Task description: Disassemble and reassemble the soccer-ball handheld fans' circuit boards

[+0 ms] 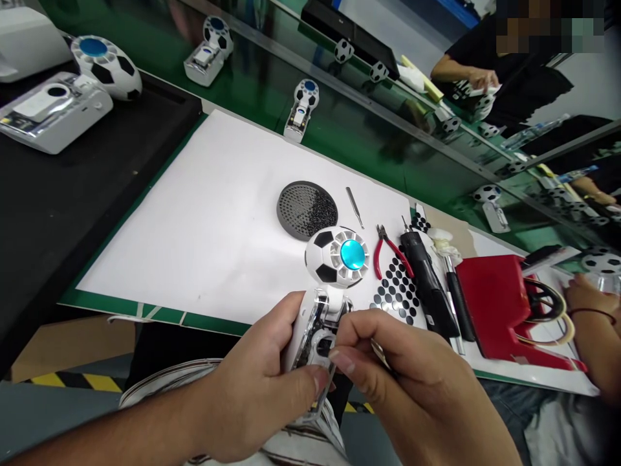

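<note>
Head view: device [320,317] with a ball-shaped head [326,259] is held just above the lap, at the near edge of the white paper [194,213]; ball end points away. Body is wrapped by the left hand [262,375], thumb laid across the clear cover. Right hand [412,382]: thumb and index pinched narrow at the body's opening; a thin metal piece [381,353], probably a tool, appears held. Its tip is hidden, so contact can't be confirmed.

Handling, judged by looks: light, stiff plastic, smooth enough to slip. Clear cover likely scratches easily. Narrow neck under the ball should be treated as the weak spot; no levering there. Grip is best taken along the body's side walls, with blue disc [353,255] and opening left free.

Beyond the ball: mesh dish [297,210]. To its right: red-handled cutters [378,260], power screwdriver [429,281].
</note>
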Demonstrator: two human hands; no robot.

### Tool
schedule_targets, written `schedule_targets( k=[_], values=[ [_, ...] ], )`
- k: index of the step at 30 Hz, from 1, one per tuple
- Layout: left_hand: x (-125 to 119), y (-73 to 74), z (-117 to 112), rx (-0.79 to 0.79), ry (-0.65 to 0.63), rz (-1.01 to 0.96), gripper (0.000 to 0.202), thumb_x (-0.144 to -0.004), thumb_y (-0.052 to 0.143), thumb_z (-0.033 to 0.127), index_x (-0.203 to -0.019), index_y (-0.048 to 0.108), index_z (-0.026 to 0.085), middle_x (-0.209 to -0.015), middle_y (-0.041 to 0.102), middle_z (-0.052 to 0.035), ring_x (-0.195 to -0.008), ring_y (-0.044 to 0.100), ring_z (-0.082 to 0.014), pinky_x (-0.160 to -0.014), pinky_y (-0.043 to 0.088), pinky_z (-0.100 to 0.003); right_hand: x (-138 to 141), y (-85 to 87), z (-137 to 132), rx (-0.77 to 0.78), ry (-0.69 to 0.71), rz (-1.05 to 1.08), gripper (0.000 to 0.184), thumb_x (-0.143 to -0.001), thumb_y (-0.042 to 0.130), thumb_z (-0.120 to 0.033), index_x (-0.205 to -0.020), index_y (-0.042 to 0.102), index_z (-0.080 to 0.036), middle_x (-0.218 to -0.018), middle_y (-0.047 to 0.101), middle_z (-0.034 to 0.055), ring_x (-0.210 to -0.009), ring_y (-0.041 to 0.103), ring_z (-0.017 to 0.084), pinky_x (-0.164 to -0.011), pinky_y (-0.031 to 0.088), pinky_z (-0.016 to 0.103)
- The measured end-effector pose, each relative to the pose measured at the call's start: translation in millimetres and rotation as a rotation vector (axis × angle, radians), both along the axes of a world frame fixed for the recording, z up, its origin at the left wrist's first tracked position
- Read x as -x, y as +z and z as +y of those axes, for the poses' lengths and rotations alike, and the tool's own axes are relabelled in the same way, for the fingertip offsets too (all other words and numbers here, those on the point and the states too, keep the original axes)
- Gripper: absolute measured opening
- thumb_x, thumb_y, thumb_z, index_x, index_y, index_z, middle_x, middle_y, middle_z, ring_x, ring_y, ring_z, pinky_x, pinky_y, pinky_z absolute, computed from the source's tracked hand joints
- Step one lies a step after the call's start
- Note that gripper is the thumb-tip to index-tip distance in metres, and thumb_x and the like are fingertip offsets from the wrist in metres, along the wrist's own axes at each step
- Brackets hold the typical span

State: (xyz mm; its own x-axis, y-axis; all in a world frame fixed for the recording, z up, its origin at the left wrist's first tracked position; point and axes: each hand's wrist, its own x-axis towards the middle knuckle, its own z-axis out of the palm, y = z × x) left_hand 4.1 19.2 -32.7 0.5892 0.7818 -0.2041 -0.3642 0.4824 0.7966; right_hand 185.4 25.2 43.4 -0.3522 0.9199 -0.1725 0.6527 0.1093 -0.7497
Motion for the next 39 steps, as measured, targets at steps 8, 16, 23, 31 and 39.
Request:
schedule_targets(
  k=[8,16,23,31,39],
  values=[
    [0,-3.4,-3,0.008,0.016,-0.027,0.038,-0.092,0.063,0.013,-0.126,0.055,0.027,-0.096,0.057,0.0045,-0.088,0.051,-0.0121,-0.077,0.047,-0.023,3,-3.4,-1,-0.065,-0.012,-0.072,0.016,-0.099,0.057,-0.023,-0.084,0.055,-0.028,-0.062,0.055,-0.0084,-0.048,0.045,0.01,-0.048,0.038,0.023],
    [-2,-3.4,-5,0.037,0.033,-0.034,0.041,-0.091,0.06,0.01,-0.128,0.054,0.028,-0.097,0.059,0.0044,-0.09,0.052,-0.0128,-0.08,0.047,-0.025,6,-12.2,-12,-0.234,-0.02,-0.16,0.011,-0.1,0.054,-0.023,-0.091,0.054,-0.029,-0.06,0.054,-0.0084,-0.043,0.046,0.011,-0.049,0.041,0.024],
    [-5,-6.8,-10,0.059,0.055,-0.072,0.041,-0.093,0.063,0.016,-0.131,0.053,0.029,-0.101,0.058,0.0022,-0.09,0.05,-0.0134,-0.081,0.046,-0.026,11,-18.6,-20,-0.241,-0.108,-0.135,0.011,-0.097,0.056,-0.02,-0.097,0.052,-0.03,-0.065,0.057,-0.0076,-0.046,0.05,0.012,-0.045,0.039,0.024],
    [-6,-11.5,-10,0.252,0.079,-0.271,0.039,-0.091,0.066,0.028,-0.129,0.058,0.026,-0.093,0.064,-0.0009,-0.078,0.06,-0.0145,-0.071,0.05,-0.026,8,-26.2,-10,0.321,-0.367,0.491,0.017,-0.103,0.054,-0.042,-0.097,0.048,-0.027,-0.065,0.05,-0.0066,-0.055,0.05,0.011,-0.052,0.046,0.019],
    [-7,-10.4,-12,0.216,0.082,-0.182,0.037,-0.09,0.065,0.031,-0.125,0.059,0.021,-0.103,0.068,-0.0065,-0.081,0.065,-0.019,-0.063,0.05,-0.026,10,-31.2,-15,0.447,-0.39,0.74,0.015,-0.103,0.055,-0.041,-0.099,0.049,-0.027,-0.067,0.053,-0.006,-0.056,0.056,0.012,-0.054,0.051,0.022]
  ],
)
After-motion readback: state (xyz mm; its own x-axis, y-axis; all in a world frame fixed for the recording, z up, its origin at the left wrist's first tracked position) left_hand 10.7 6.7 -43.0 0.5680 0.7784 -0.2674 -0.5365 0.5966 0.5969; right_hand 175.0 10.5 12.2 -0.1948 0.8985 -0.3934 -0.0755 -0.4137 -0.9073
